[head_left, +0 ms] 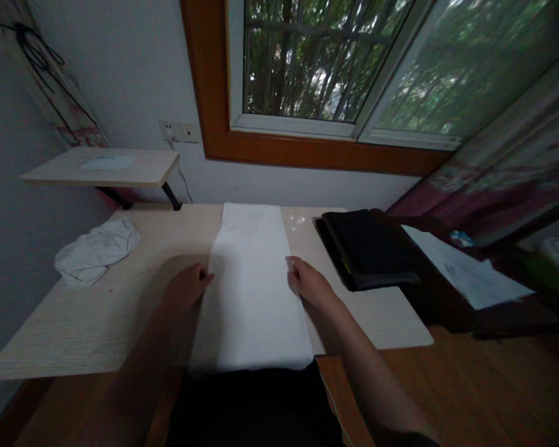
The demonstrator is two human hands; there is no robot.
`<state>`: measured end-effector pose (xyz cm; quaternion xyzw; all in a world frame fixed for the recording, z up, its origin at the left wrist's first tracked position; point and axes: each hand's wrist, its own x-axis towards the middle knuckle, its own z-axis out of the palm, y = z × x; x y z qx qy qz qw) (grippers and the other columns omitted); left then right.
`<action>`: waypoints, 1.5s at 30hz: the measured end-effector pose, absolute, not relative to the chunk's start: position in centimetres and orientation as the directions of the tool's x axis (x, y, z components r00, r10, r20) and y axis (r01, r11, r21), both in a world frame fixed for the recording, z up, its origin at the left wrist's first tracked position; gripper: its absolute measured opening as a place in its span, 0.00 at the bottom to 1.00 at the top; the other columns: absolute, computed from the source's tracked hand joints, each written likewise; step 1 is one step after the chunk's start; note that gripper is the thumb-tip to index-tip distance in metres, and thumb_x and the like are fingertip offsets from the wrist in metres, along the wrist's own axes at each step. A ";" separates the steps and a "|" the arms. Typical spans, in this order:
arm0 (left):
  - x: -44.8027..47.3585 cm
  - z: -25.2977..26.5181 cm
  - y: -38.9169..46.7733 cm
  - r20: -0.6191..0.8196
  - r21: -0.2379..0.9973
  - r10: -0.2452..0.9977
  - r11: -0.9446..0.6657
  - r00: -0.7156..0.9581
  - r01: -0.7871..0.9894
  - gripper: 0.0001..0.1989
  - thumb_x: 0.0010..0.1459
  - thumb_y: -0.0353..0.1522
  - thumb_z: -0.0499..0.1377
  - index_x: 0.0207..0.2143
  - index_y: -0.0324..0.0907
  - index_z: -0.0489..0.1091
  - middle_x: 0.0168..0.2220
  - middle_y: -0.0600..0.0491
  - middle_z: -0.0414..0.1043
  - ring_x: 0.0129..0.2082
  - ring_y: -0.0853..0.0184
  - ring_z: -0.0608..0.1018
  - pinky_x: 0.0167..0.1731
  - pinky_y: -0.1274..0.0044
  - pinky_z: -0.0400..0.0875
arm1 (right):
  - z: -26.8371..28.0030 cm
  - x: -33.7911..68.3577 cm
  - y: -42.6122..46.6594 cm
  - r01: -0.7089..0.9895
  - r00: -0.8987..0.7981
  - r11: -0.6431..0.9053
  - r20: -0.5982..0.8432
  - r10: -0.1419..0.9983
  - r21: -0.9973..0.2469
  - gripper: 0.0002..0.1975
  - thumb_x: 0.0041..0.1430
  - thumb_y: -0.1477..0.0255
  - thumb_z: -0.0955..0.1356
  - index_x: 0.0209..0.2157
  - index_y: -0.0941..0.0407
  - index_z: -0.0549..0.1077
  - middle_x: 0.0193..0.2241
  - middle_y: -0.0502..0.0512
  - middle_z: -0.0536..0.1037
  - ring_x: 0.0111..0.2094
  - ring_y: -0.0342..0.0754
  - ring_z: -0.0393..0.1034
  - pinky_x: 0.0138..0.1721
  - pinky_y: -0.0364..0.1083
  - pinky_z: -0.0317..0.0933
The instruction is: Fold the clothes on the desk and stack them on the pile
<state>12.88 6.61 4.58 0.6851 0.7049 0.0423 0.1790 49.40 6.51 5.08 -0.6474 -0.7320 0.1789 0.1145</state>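
White cloth (251,279) laid lengthwise on the table, one hand at each long edge.
Near end of the cloth meets the dark clothing (249,406) at the table (391,320) front. Further in, left hand (186,288) is loosely curled, fingertips at the left edge; right hand (311,284) is nearly closed, fingertips at the right edge, roughly level with the left. (Cannot tell whether either pinches fabric or merely touches it.) Judgement: light, equal outward pull should keep the strip flat; pulling from one side only would likely skew it. Surface looks mostly smooth; far end lies near the wall (261,186), narrower in view, so check edges along the whole length.
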 end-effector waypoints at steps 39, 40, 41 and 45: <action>20.1 0.9 10.5 0.294 0.046 0.902 -0.345 0.317 0.938 0.27 0.72 0.39 0.43 0.69 0.42 0.59 0.72 0.44 0.55 0.72 0.56 0.59 0.70 0.52 0.47 | 0.7 40.0 9.6 0.871 -0.382 0.434 0.240 0.892 -0.228 0.29 0.74 0.61 0.59 0.70 0.61 0.60 0.72 0.66 0.53 0.73 0.56 0.47 0.72 0.60 0.44; 19.7 0.8 10.6 0.294 0.043 0.904 -0.338 0.311 0.940 0.27 0.73 0.40 0.42 0.70 0.42 0.58 0.72 0.44 0.54 0.72 0.57 0.58 0.70 0.52 0.46 | 0.6 40.4 9.9 0.879 -0.373 0.423 0.236 0.898 -0.221 0.30 0.75 0.60 0.58 0.70 0.61 0.59 0.72 0.66 0.53 0.73 0.56 0.47 0.72 0.59 0.44; 19.3 0.7 10.6 0.292 0.040 0.906 -0.331 0.306 0.943 0.28 0.73 0.40 0.41 0.70 0.41 0.57 0.73 0.44 0.53 0.72 0.58 0.57 0.70 0.52 0.45 | 0.6 41.0 10.1 0.887 -0.362 0.409 0.228 0.904 -0.214 0.30 0.75 0.59 0.58 0.70 0.62 0.59 0.72 0.66 0.53 0.73 0.56 0.47 0.72 0.59 0.43; 17.8 0.5 10.6 0.271 0.037 0.920 -0.302 0.281 0.953 0.29 0.73 0.41 0.41 0.71 0.40 0.54 0.73 0.44 0.50 0.73 0.57 0.55 0.71 0.51 0.43 | 0.6 43.6 10.9 0.918 -0.305 0.343 0.200 0.931 -0.197 0.32 0.75 0.58 0.57 0.70 0.62 0.58 0.73 0.66 0.51 0.73 0.55 0.46 0.72 0.58 0.42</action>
